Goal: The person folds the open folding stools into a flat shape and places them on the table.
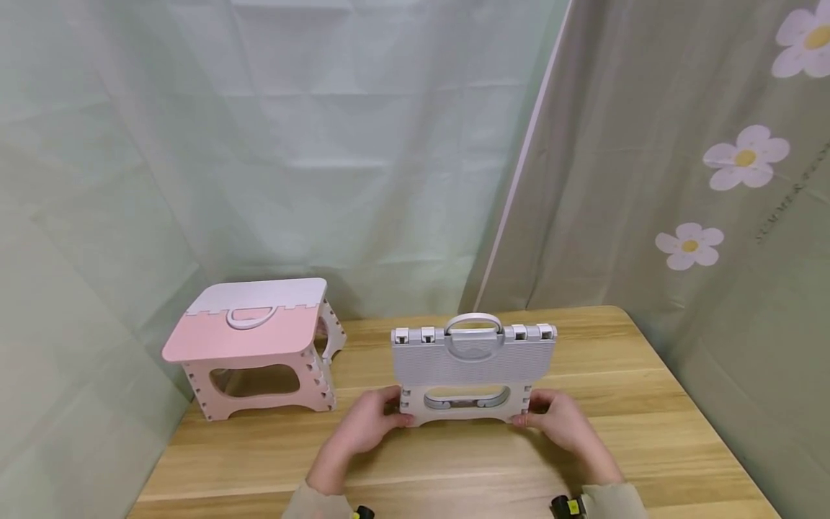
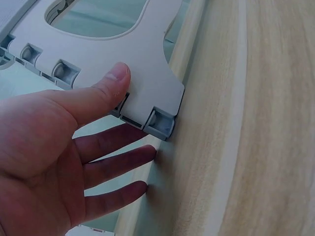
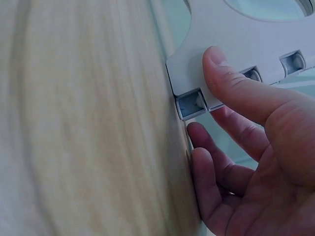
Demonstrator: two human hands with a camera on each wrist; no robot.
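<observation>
While the grey-and-white folding stool (image 1: 473, 370) stands upright on the tabletop (image 1: 454, 468), its top folded, to the right of a pink stool (image 1: 240, 344), the left grip (image 1: 369, 420) pinches its lower left leg corner, thumb in front; the right grip (image 1: 560, 418) pinches the opposite corner. I'd judge it light, stiff plastic, hardly fragile but smooth enough to slip; those leg edges seem sound holds, the top handle (image 1: 473, 316) another.
</observation>
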